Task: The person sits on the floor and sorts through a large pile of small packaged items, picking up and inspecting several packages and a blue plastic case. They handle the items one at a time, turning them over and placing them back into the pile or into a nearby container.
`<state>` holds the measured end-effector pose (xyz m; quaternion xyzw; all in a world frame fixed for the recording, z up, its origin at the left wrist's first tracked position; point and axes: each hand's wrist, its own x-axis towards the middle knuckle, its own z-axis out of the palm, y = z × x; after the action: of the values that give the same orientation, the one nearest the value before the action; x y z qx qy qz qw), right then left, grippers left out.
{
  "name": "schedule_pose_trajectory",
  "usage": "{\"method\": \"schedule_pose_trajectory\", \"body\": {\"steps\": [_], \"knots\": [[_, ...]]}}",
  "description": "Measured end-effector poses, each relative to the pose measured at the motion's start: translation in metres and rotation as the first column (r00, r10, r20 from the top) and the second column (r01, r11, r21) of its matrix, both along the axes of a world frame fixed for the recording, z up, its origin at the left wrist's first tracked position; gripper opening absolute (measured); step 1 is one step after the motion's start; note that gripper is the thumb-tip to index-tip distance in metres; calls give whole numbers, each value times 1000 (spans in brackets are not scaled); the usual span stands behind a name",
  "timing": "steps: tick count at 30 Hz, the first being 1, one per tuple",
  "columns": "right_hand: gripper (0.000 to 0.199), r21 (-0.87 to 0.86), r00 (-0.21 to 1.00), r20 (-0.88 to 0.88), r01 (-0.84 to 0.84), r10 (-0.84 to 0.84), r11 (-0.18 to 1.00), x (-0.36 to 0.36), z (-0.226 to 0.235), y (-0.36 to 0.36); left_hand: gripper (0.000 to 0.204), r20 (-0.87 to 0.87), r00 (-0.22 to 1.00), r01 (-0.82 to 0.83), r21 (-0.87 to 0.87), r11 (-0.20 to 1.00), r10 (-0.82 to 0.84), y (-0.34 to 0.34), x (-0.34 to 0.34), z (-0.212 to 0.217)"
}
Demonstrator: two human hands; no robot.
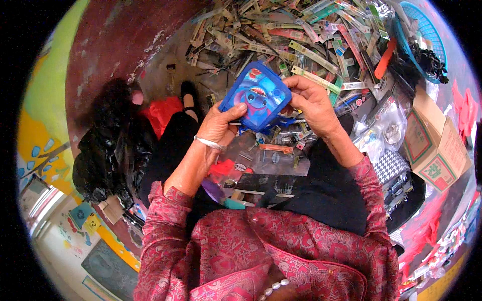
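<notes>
A small blue pouch [262,93] with a cartoon creature printed on its front is held tilted above my lap. My left hand [217,124] grips its lower left side, the thumb lying across the printed face and the other fingers hidden behind. At the pouch's right edge, my right hand [312,104] pinches the rim between thumb and fingers. Something blue and thin hangs just below the pouch, too unclear to name. Between my legs, beneath the hands, lie small packages and a short orange packet [276,148].
A wide heap of slim packaged sticks [311,50] covers the floor ahead. At the far right stands a blue plastic basket [424,30] with black items. An open cardboard box [436,143] and clear bags [389,128] are on the right; black plastic bags [108,160] and a red bag [163,114] on the left.
</notes>
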<state>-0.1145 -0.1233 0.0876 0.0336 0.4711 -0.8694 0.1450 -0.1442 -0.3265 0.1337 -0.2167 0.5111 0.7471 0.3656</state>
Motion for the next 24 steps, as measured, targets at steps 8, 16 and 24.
{"method": "schedule_pose_trajectory", "body": {"steps": [8,16,24], "knots": [[24,176,996,93,-3,-14,984,-3,1,5,36,-74,997,-9,-124,992,0,2,3,-6],[34,202,990,65,106,-122,974,-1,-3,-4,25,-162,982,44,-278,959,-92,1,4,-8],[26,95,939,332,-128,90,987,-4,-13,-5,25,-113,986,88,-288,954,-125,6,6,-4]]}}
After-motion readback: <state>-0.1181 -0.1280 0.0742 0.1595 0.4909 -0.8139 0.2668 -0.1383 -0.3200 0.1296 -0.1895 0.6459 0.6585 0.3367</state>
